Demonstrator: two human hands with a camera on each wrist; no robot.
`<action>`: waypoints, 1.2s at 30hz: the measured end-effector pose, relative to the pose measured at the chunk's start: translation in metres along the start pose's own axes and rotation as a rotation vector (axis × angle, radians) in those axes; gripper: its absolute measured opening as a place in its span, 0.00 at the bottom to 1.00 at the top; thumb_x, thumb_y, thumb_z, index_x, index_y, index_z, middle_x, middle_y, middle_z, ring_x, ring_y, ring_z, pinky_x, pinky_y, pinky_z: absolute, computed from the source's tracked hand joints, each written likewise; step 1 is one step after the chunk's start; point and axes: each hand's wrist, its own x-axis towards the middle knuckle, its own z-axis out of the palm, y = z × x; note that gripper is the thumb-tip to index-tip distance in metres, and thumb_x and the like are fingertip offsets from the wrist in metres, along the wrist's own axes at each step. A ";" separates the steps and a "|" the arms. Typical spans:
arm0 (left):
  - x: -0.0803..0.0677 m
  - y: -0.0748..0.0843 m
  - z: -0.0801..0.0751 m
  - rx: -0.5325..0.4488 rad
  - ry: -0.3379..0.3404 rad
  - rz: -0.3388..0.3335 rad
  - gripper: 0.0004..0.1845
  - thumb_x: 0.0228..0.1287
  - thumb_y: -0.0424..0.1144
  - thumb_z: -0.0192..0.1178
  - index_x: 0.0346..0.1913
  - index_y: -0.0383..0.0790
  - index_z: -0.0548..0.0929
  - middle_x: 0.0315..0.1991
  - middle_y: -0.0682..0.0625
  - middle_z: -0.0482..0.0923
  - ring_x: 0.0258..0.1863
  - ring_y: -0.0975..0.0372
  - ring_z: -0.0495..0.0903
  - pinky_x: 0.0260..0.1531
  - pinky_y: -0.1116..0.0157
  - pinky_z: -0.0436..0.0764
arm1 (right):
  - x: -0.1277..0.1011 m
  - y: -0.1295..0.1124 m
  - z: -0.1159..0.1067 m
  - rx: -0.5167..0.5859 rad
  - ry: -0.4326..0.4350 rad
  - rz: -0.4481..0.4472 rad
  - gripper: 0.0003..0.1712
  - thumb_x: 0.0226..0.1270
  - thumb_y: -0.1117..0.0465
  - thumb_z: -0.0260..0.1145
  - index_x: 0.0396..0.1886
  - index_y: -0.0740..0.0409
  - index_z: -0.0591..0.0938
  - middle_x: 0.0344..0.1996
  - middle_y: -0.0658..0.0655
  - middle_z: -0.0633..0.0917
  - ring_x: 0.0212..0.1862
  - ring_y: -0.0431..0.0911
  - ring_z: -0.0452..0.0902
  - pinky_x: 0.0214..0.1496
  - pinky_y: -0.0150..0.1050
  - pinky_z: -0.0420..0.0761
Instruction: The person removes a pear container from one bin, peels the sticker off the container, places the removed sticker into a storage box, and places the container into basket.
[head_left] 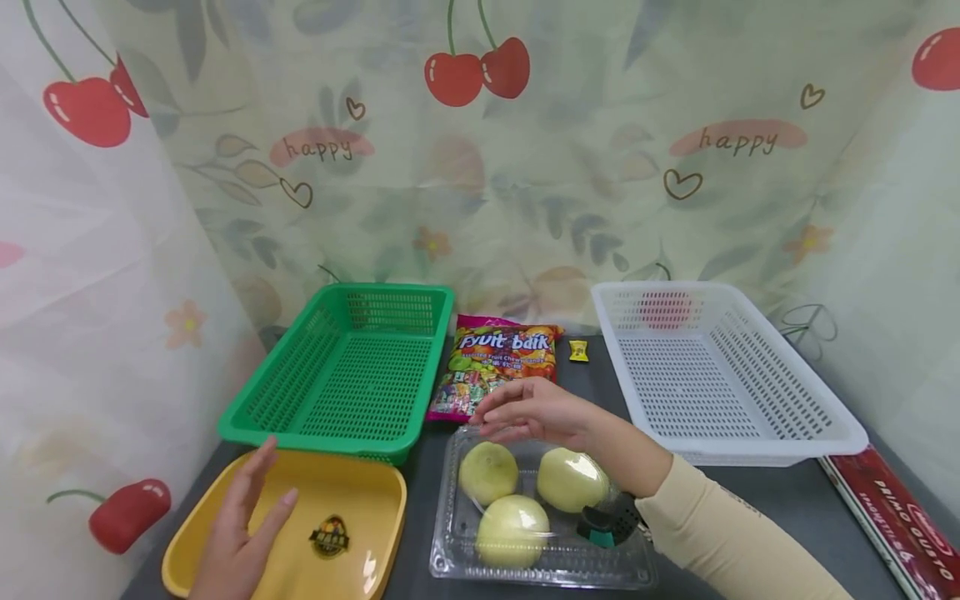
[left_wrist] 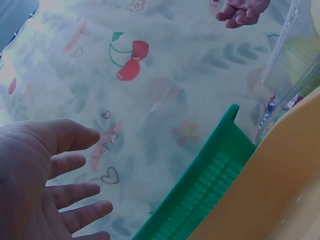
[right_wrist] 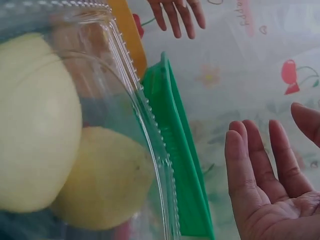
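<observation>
My left hand (head_left: 243,529), fingers spread and holding nothing, is over the left part of the yellow tray (head_left: 352,492). My right hand (head_left: 536,412) hangs above the far side of a clear plastic box (head_left: 543,577), its fingers slightly bent and nothing between them. Inside the box are three pale yellow-green round fruits (head_left: 513,532). In the right wrist view the box's ridged rim (right_wrist: 150,122) and two of the fruits (right_wrist: 107,177) are close, apart from the right hand (right_wrist: 275,195). The left wrist view shows the left hand (left_wrist: 45,180) empty too.
A green basket (head_left: 352,442) stands behind the tray, a white basket (head_left: 750,450) at the right. Between them lie a bag of fruit candy (head_left: 498,358) and one small yellow wrapped candy (head_left: 578,351). A red spaghetti pack (head_left: 892,521) lies at the right edge; a patterned cloth (head_left: 480,183) hangs behind.
</observation>
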 end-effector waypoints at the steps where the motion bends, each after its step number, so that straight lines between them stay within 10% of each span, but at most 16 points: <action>1: -0.001 0.001 0.002 -0.006 -0.006 0.016 0.32 0.69 0.39 0.52 0.72 0.46 0.53 0.71 0.56 0.55 0.59 0.90 0.51 0.54 0.92 0.52 | -0.005 0.001 -0.003 -0.007 0.010 -0.006 0.06 0.62 0.65 0.63 0.38 0.56 0.82 0.38 0.52 0.86 0.43 0.44 0.83 0.53 0.45 0.79; 9: -0.008 0.014 0.023 -0.100 -0.042 0.171 0.30 0.66 0.29 0.53 0.69 0.38 0.59 0.68 0.67 0.55 0.63 0.86 0.53 0.56 0.89 0.55 | -0.043 0.009 -0.020 -0.043 0.088 -0.065 0.09 0.61 0.64 0.65 0.41 0.60 0.81 0.41 0.53 0.84 0.46 0.45 0.83 0.54 0.45 0.79; 21: -0.018 0.035 0.072 -0.268 -0.126 0.371 0.31 0.57 0.20 0.56 0.65 0.38 0.66 0.65 0.32 0.62 0.66 0.77 0.58 0.60 0.83 0.57 | -0.090 0.030 -0.028 -0.193 0.306 -0.150 0.17 0.62 0.60 0.64 0.49 0.64 0.79 0.45 0.48 0.85 0.51 0.41 0.80 0.54 0.34 0.78; 27: -0.025 0.045 0.086 -0.292 -0.120 0.311 0.29 0.57 0.24 0.58 0.62 0.44 0.70 0.66 0.50 0.66 0.64 0.79 0.60 0.58 0.83 0.60 | -0.115 0.046 -0.032 -0.236 0.346 -0.253 0.15 0.64 0.63 0.62 0.50 0.62 0.78 0.48 0.42 0.84 0.53 0.37 0.78 0.55 0.27 0.74; 36: -0.035 0.055 0.104 -0.288 -0.113 0.178 0.23 0.59 0.29 0.60 0.56 0.50 0.75 0.65 0.45 0.68 0.62 0.80 0.60 0.58 0.59 0.71 | -0.136 0.063 -0.025 -0.343 0.441 -0.368 0.15 0.63 0.69 0.61 0.50 0.65 0.78 0.52 0.41 0.81 0.55 0.31 0.75 0.52 0.25 0.74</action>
